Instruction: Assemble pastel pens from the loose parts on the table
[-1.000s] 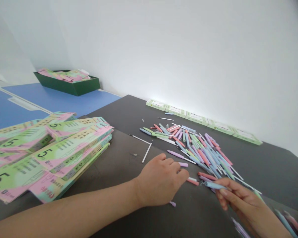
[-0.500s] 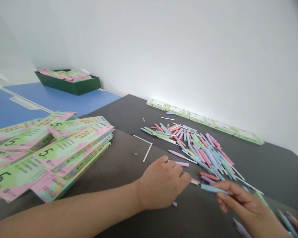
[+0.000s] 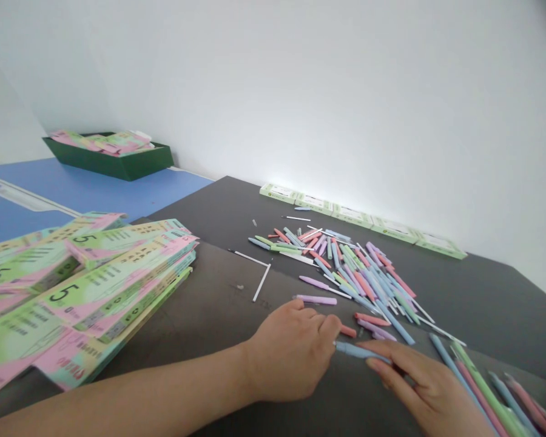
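Note:
My right hand (image 3: 414, 376) pinches a light blue pen barrel (image 3: 359, 351) between thumb and fingers, its narrow end pointing left. My left hand (image 3: 295, 347) is closed at that end, its fingertips mostly hidden behind the knuckles. A sliver of white pen refill (image 3: 334, 343) shows between the left fingers and the barrel. Just beyond the hands lie a red pen part (image 3: 372, 319), a purple pen part (image 3: 375, 330) and a lilac barrel (image 3: 316, 300). A large loose pile of pastel barrels and white refills (image 3: 364, 273) spreads farther back on the dark table.
Stacked green-and-pink printed cartons (image 3: 118, 285) cover the left side. Several flat light-green boxes (image 3: 352, 215) line the wall. A dark green tray (image 3: 131, 165) of cartons stands on a blue surface (image 3: 182, 182). More pens (image 3: 482, 382) lie right of my right hand.
The blue barrel and my left fingers have come together, covering most of the white refill that showed between them. The whole view has shifted slightly, with things now farther left.

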`<action>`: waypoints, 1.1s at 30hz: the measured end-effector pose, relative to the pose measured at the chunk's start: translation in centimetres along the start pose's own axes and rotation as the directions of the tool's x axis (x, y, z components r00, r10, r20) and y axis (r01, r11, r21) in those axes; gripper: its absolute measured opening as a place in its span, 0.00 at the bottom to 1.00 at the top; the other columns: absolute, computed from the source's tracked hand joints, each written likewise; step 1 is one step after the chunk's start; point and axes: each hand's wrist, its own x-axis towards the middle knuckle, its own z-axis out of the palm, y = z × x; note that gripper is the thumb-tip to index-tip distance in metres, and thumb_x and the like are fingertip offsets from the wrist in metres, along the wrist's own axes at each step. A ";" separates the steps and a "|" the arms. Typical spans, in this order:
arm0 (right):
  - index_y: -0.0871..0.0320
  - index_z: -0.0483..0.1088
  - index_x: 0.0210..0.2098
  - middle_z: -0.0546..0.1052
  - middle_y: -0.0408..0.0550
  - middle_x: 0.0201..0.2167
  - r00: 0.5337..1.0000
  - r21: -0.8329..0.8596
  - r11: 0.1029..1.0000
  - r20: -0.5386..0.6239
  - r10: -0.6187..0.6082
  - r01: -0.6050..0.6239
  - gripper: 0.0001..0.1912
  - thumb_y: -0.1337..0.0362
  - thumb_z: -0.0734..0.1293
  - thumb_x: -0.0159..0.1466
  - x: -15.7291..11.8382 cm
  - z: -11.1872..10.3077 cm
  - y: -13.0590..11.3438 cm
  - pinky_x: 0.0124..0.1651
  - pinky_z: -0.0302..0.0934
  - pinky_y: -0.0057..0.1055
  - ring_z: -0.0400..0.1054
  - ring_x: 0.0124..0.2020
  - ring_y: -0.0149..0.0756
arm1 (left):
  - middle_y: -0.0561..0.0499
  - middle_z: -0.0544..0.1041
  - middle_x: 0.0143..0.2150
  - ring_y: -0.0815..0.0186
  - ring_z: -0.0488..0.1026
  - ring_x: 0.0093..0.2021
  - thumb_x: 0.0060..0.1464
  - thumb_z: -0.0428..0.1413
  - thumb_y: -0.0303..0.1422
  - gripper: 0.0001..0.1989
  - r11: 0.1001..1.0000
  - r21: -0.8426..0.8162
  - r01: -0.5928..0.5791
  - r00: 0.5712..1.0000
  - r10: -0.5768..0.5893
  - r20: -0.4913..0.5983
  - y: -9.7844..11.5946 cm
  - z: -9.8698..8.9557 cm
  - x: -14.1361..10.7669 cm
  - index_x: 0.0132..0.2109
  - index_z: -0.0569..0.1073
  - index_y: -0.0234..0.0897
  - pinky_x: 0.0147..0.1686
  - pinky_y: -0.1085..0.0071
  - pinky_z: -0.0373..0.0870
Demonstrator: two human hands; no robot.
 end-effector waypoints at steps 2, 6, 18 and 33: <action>0.50 0.71 0.42 0.78 0.42 0.38 1.000 -0.008 1.000 0.028 0.000 0.000 0.10 0.59 0.60 0.65 -0.2 0.2 0.0 0.43 0.67 0.25 0.73 0.42 0.36 | 0.48 0.74 0.37 0.61 0.71 0.36 0.56 0.49 0.29 0.14 0.998 -0.060 0.021 0.999 -0.020 0.028 0.2 -0.3 -0.1 0.49 0.61 0.34 0.38 0.64 0.60; 0.50 0.71 0.40 0.78 0.42 0.36 0.999 -0.009 1.000 0.038 0.001 -0.001 0.10 0.59 0.58 0.67 -0.2 0.5 -0.4 0.42 0.66 0.27 0.73 0.40 0.35 | 0.48 0.74 0.41 0.61 0.72 0.41 0.52 0.50 0.26 0.19 0.987 -0.158 0.040 0.996 -0.027 0.085 0.1 -0.4 -0.2 0.53 0.58 0.35 0.42 0.65 0.62; 0.53 0.71 0.31 0.76 0.41 0.26 0.990 0.066 0.991 0.089 0.112 -0.118 0.12 0.60 0.59 0.66 0.6 1.4 -2.0 0.30 0.60 0.28 0.71 0.28 0.34 | 0.47 0.74 0.42 0.60 0.72 0.41 0.58 0.46 0.27 0.09 0.990 -0.138 0.005 0.991 0.013 0.132 0.2 -0.1 0.1 0.47 0.59 0.38 0.41 0.64 0.64; 0.56 0.61 0.23 0.68 0.37 0.13 0.941 0.270 0.912 0.232 0.248 -0.307 0.19 0.59 0.52 0.69 0.6 1.7 -2.5 0.22 0.54 0.23 0.62 0.15 0.28 | 0.52 0.74 0.36 0.63 0.71 0.37 0.59 0.48 0.27 0.02 0.996 -0.089 0.001 0.976 0.019 0.218 0.0 -0.1 0.2 0.38 0.63 0.38 0.38 0.67 0.61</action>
